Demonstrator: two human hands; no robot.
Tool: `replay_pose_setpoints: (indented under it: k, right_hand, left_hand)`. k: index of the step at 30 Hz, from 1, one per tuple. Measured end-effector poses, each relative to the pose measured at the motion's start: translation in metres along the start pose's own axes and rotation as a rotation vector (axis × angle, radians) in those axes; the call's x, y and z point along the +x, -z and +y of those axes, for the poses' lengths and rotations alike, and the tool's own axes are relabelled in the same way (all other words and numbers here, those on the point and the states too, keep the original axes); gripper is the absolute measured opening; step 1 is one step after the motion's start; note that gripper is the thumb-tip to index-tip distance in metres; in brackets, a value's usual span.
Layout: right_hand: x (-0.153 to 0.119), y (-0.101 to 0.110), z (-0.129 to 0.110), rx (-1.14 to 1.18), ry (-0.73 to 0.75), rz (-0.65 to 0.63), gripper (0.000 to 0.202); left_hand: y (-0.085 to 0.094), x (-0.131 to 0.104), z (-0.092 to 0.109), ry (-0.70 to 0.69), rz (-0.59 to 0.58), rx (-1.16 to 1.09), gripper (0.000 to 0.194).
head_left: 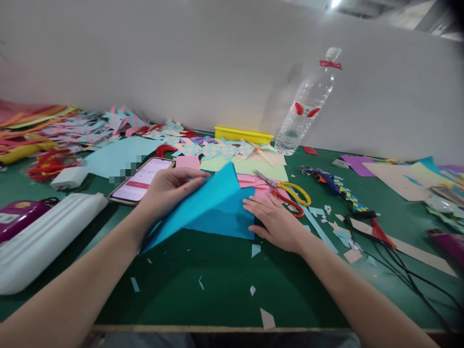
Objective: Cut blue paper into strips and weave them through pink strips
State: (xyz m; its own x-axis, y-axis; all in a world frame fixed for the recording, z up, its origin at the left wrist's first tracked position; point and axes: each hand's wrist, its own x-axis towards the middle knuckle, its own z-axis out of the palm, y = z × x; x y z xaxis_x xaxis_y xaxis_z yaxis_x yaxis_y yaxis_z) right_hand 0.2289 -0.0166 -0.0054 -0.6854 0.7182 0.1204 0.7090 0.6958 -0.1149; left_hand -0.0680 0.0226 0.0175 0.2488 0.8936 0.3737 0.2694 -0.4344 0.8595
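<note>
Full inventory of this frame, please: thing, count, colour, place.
Paper: one folded or two sheets, blue, between hands
Scissors: 1, yellow-red handles, beyond right hand
Bottle: 1, clear, tilted, by wall
Phone: 1, pale screen, beside left hand
Long holder: 1, yellow, back centre
Adapter: 1, white, left
Long case: 1, white, front left
Glossy objects: 2, purple, both edges
Likely glue gun: 1, blue, right
Cables: several, black, right
Loose sheets: several, mixed, back and sides
Woven pieces: many, pink-blue, back
Strips: many, orange-red, far left
Scraps: many, pale, front and right
Table: 1, green
Wall: 1, grey
Smaller items: too blurred
Left hand: 1, bare, gripping paper
Right hand: 1, bare, at paper's right edge
</note>
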Motion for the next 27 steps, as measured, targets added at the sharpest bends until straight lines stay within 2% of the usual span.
replay_pose_setpoints:
  k: [3, 6, 8, 11, 13, 15, 17, 21, 24, 27]
  right_hand:
    - [0.000, 0.002, 0.010, -0.070, -0.111, 0.111, 0.047]
    - [-0.006, 0.003, 0.032, -0.153, -0.324, 0.283, 0.044]
    - [-0.012, 0.003, 0.049, -0.210, -0.482, 0.317, 0.043]
    - [-0.019, 0.001, 0.067, -0.242, -0.625, 0.195, 0.047]
    - [-0.021, 0.000, 0.073, -0.226, -0.651, 0.112, 0.050]
    - [-0.022, -0.002, 0.074, -0.206, -0.646, 0.083, 0.052]
    - [-0.021, -0.004, 0.074, -0.173, -0.656, 0.089, 0.055]
    - [-0.020, -0.005, 0.072, -0.042, -0.707, 0.100, 0.051]
    - [-0.019, 0.000, 0.067, 0.021, -0.742, 0.126, 0.046]
    - [-0.016, 0.004, 0.063, 0.049, -0.787, 0.229, 0.048]
  left_hand:
    - [-0.012, -0.004, -0.002, -0.181, -0.131, 0.445, 0.023]
    - [-0.022, -0.005, -0.012, -0.262, -0.226, 0.736, 0.029]
    - [-0.027, -0.005, -0.016, -0.327, -0.249, 0.844, 0.031]
    - [-0.033, -0.006, -0.013, -0.403, -0.309, 0.831, 0.032]
    - [-0.038, -0.008, -0.009, -0.425, -0.383, 0.771, 0.031]
    - [-0.042, -0.011, -0.006, -0.450, -0.468, 0.735, 0.036]
    - [-0.045, -0.013, -0.005, -0.452, -0.514, 0.734, 0.051]
    - [-0.046, -0.014, -0.008, -0.388, -0.496, 0.798, 0.080]
    - [-0.044, -0.014, -0.009, -0.348, -0.475, 0.831, 0.080]
    - [-0.041, -0.013, -0.011, -0.340, -0.465, 0.845, 0.071]
